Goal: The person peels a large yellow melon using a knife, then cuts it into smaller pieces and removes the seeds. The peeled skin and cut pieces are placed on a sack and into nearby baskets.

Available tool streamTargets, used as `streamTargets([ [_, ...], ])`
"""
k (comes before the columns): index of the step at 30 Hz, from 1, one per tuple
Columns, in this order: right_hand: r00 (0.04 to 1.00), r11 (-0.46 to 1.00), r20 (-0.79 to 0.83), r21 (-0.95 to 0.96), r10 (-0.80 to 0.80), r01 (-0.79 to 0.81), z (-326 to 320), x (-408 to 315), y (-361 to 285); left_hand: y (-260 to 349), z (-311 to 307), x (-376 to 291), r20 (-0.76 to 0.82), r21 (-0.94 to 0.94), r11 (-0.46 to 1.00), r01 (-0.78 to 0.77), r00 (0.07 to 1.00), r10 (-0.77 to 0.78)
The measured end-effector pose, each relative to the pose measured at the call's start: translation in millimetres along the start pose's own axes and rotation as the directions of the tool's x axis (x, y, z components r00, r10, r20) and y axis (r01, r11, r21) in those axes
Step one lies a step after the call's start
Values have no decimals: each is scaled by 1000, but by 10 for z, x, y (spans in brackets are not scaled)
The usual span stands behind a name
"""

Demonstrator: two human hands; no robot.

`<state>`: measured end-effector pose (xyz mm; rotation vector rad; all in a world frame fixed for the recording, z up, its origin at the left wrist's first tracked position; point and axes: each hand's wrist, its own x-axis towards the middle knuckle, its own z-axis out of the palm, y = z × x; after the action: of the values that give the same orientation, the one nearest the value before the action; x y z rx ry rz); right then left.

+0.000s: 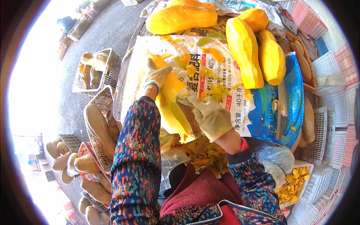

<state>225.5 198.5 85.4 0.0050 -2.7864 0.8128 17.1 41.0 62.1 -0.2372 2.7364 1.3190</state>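
A long, partly peeled squash (171, 112) lies slanted before me, yellow where bare, with a strip of brown rind along its right side. My left hand (157, 74), in a knit glove, grips its far end, thumb and fingers spread around it. In my gloved right hand (212, 116) is a peeler (184, 95), its head against the squash near the rind's upper edge. Beneath lies a printed woven sack (146, 47), scattered with peel shavings (216, 90). Peeled squashes (244, 53) lie at the far right of the sack, and others (182, 19) along the back.
What looks like a knife (279, 126) lies on the sack's blue part. Peelings (206, 153) are heaped below the near edge. Crates of unpeeled squash (99, 129) stand left. At right are a crate of cut yellow pieces (295, 182) and stacked plastic crates (333, 98).
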Motion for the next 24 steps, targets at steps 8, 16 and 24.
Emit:
streamTargets([
  [8, 986, 969, 164, -244, 0, 41, -59, -337, -189, -156, 57, 72, 90, -195, 978, 69, 995, -53],
  [16, 989, 989, 145, -149, 14, 7, -507, -1264, -24, -264, 228, 224, 24, -85, 996, 38, 999, -36],
  [24, 985, 934, 150, -333, -85, 132, 68, 202, -270, -195, 268, 267, 20, -41, 999, 17, 1000, -16],
])
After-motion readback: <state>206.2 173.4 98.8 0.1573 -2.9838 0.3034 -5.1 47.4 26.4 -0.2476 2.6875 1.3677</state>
